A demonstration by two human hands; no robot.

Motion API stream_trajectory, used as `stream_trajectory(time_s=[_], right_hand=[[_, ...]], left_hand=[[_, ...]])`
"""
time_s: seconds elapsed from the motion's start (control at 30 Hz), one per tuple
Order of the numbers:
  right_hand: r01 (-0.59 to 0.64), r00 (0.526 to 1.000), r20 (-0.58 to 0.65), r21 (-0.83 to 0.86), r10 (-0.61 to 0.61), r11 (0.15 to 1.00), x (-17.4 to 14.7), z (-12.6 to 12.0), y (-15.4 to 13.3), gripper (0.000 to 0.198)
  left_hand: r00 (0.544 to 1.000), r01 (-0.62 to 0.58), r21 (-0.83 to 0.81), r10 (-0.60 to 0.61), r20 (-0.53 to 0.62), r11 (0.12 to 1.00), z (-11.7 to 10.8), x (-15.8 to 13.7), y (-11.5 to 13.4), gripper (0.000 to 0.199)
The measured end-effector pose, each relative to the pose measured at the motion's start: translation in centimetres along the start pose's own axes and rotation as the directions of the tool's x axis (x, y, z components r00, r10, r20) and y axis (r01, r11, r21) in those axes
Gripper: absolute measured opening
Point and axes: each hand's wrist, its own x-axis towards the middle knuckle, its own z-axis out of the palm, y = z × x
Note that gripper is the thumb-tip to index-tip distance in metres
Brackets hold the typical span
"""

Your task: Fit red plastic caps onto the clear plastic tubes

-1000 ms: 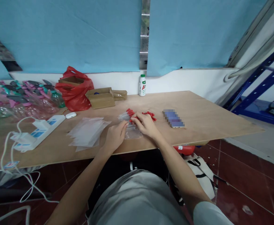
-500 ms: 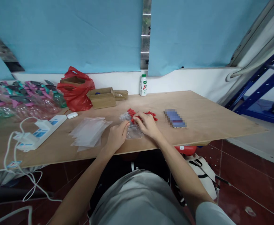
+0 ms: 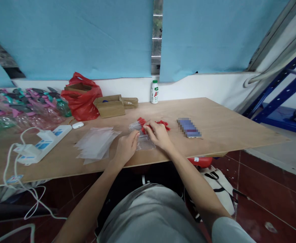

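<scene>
Our left hand [image 3: 125, 146] and right hand [image 3: 160, 135] nearly meet by the tabletop's [image 3: 226, 128] front edge, grips unclear. We best handle red-tipped rods [image 3: 139, 122] lightly.

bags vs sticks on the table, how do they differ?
Shape: the bags are flat and broad; the sticks are thin and narrow.
Color: the bags show no red; some sticks have red ends.
Place: the bags lie left of the left hand; the sticks lie mostly between it and the right hand, some farther back.
Shared: both are see-through at least in part, and lie in groups on the table.
</scene>
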Motion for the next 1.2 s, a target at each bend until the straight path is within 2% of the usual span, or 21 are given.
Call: stream_trajectory(time_s=[0.23, 0.4, 0.53, 0.87, 1.0, 1.2], right_hand=[[0.045, 0.991, 0.124, 0.032, -0.049, 0.998, 0.1, -1.2, 0.4, 0.019], [0.13, 0.974, 0.195, -0.047, -0.119, 0.99, 0.1, -1.3, 0.3, 0.01], [0.17, 0.976, 0.161, -0.13, -0.148, 0.977, 0.1, -0.8, 0.1, 0.011], [0.197, 0.976, 0.129, -0.195, -0.174, 0.961, 0.1, 0.2, 0.1, 0.018], [0.219, 0.972, 0.123, -0.147, -0.202, 0.965, 0.0, -0.2, -0.1, 0.018], [0.149, 0.977, 0.158, -0.014, -0.145, 0.989, 0.1, -0.4, 0.4, 0.023]], left_hand=[[1.0, -0.016, 0.079, 0.017, -0.021, 0.997, 0.0, -0.3, -0.6, 0.036], [0.999, -0.043, 0.121, 0.044, -0.005, 0.992, 0.2, -0.4, -0.6, 0.034], [0.999, -0.031, 0.16, 0.028, 0.019, 0.987, 0.3, -0.2, -0.3, 0.034], [0.996, -0.05, 0.146, 0.038, 0.085, 0.988, 0.4, -0.2, -0.2, 0.037], [0.998, -0.034, 0.119, 0.028, 0.059, 0.992, 0.1, -0.2, -0.1, 0.036], [0.998, 0.026, 0.06, -0.029, 0.061, 0.998, -0.2, -0.1, -0.2, 0.028]])
